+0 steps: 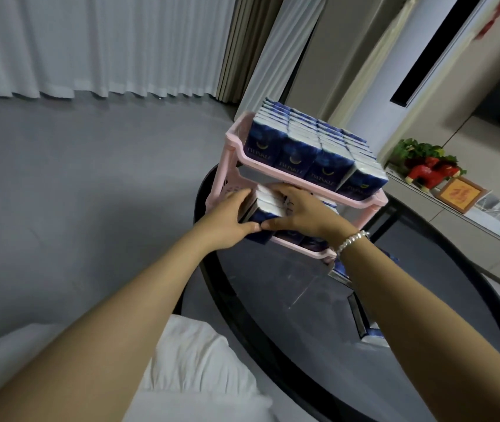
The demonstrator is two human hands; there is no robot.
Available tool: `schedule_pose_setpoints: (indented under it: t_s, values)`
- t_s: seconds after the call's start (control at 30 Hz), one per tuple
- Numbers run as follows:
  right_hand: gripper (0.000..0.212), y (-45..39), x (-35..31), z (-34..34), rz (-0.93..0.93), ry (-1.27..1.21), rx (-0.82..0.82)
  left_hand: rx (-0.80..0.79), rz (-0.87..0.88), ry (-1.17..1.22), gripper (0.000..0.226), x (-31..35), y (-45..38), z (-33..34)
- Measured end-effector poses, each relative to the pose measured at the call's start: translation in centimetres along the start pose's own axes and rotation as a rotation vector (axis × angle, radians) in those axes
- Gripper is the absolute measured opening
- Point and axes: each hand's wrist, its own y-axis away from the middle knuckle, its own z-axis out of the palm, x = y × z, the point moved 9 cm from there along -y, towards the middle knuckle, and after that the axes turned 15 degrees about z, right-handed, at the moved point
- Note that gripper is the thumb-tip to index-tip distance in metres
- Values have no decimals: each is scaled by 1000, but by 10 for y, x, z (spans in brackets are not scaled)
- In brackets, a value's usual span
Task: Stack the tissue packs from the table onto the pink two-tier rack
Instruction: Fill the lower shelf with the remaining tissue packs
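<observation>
- While the top tier of the pink rack (364, 205) is packed full, both hands work the lower tier
- left hand (227, 217) and right hand (300, 213) clasp a bundle of tissue packs (268, 205), squeezing it together so it slides in as one block

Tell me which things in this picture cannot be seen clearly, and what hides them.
- Head view: the lower tier of the pink rack is mostly hidden by the left hand, the right hand and the tissue packs they hold.
- The loose packs on the glass table are partly hidden behind the right forearm.
- The framed picture is too blurred to read.
</observation>
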Motion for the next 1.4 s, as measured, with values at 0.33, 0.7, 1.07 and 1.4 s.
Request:
schedule_pose_setpoints:
  t_s: [0.33,0.7,1.07,1.4]
  values:
    - [69,-38,17,9,137,-79,-49,87,-54,-181,36,-17,-13,19]
    - [54,-79,31,14,273,12,-52,120,-45,-435,48,-20,-19,35]
    - [53,-101,38,22,310,215,-2,162,-67,-416,46,-21,-19,36]
    - [54,-95,31,19,276,311,26,157,-69,-396,46,-22,-19,36]
